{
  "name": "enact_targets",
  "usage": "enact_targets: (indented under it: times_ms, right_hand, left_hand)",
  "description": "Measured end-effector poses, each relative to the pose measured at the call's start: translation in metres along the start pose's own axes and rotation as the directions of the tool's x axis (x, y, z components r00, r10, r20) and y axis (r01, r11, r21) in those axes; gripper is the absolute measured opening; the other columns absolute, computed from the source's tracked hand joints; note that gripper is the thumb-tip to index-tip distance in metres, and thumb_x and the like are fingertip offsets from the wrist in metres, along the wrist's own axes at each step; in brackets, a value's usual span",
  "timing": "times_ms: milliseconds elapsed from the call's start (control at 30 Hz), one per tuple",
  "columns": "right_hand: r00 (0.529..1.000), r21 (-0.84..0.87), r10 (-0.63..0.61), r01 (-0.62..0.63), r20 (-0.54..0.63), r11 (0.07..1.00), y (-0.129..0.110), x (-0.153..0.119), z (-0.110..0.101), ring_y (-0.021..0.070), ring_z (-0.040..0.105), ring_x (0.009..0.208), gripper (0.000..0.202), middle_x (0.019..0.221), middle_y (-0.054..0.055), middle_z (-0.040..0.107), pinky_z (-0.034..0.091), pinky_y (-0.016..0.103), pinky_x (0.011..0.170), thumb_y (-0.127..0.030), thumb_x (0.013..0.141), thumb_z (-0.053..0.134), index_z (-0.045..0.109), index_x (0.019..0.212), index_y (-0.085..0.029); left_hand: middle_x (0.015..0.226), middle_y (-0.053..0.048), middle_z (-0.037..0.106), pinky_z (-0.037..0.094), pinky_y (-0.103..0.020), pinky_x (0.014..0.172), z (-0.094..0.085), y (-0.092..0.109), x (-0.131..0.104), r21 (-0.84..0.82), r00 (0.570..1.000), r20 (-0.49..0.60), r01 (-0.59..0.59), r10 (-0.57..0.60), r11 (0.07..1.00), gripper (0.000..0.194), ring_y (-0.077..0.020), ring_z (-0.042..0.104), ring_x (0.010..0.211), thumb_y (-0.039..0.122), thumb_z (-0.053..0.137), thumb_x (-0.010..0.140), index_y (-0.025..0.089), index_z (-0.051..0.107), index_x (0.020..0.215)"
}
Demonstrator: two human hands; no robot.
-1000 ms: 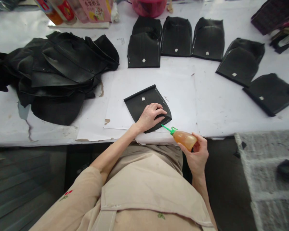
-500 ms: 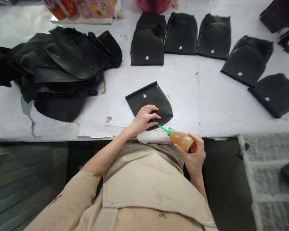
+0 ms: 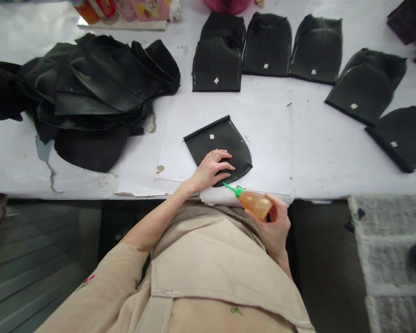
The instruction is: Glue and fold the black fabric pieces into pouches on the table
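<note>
A black leather-like piece [image 3: 235,143] with one rounded end lies flat in front of me, a small white square stuck near its straight, folded edge. My left hand [image 3: 213,169] rests on it with the fingers spread, pressing near the curved end. In my right hand [image 3: 277,221] is a squeeze bottle [image 3: 254,203] of amber liquid, fingers wrapped round its body. The bottle is tilted, and its green nozzle [image 3: 229,187] points at the piece's near curved edge, just below my left fingers. Whether the tip touches the edge I cannot tell.
A heap of black pieces [image 3: 97,88] lies at the left. Several similar pieces [image 3: 266,46] with white squares form an arc from the back to the right. Bottles and a pink box [image 3: 152,9] stand at the back. The table's front edge [image 3: 142,196] runs before my apron.
My right hand has moved the bottle slightly left, so the nozzle tip has travelled along the piece's near edge. The left hand stays on the piece. The whole view has shifted a little.
</note>
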State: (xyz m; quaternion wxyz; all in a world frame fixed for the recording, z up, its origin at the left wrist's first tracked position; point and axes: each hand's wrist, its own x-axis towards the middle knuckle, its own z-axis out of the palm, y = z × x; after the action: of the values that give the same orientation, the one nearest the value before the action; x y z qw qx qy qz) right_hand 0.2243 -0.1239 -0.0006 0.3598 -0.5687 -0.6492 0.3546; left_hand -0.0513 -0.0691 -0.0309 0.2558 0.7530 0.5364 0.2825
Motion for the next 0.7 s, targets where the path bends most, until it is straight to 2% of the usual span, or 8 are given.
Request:
enact_targets:
  times_ms: [233, 567, 700]
  right_hand:
    - [0.998, 0.022, -0.022, 0.021, 0.058, 1.0, -0.003, -0.002, 0.009, 0.0264, 0.068, 0.104, 0.066, 0.115, 0.008, 0.069, 0.059, 0.044, 0.092, -0.044, 0.07, 0.09, 0.062, 0.125, -0.023]
    - [0.999, 0.035, 0.039, -0.039, -0.022, 0.999, -0.008, 0.004, 0.023, 0.0261, 0.068, 0.104, 0.066, 0.116, 0.009, 0.068, 0.061, 0.041, 0.086, -0.049, 0.069, 0.089, 0.062, 0.122, -0.022]
    - [0.998, 0.036, 0.054, -0.055, 0.021, 0.998, -0.009, 0.004, 0.018, 0.0263, 0.068, 0.104, 0.066, 0.116, 0.009, 0.068, 0.06, 0.042, 0.087, -0.049, 0.068, 0.09, 0.063, 0.121, -0.022]
  left_hand:
    - [0.13, -0.011, 0.065, 0.04, -0.053, 0.116, -0.003, -0.007, 0.002, -0.129, 1.0, -0.001, 0.001, -0.001, 0.992, 0.016, -0.0268, 0.052, 0.136, 0.023, 0.068, 0.091, 0.023, 0.073, 0.107]
    - [0.128, -0.011, 0.068, 0.038, -0.055, 0.118, -0.006, -0.008, 0.005, -0.202, 0.999, 0.012, 0.035, -0.033, 0.979, 0.017, -0.0265, 0.056, 0.133, 0.017, 0.065, 0.092, 0.023, 0.074, 0.105]
    - [0.127, -0.011, 0.068, 0.038, -0.055, 0.118, -0.007, -0.007, 0.005, -0.2, 0.999, 0.016, 0.048, -0.045, 0.979, 0.017, -0.0262, 0.056, 0.133, 0.017, 0.066, 0.091, 0.023, 0.074, 0.104]
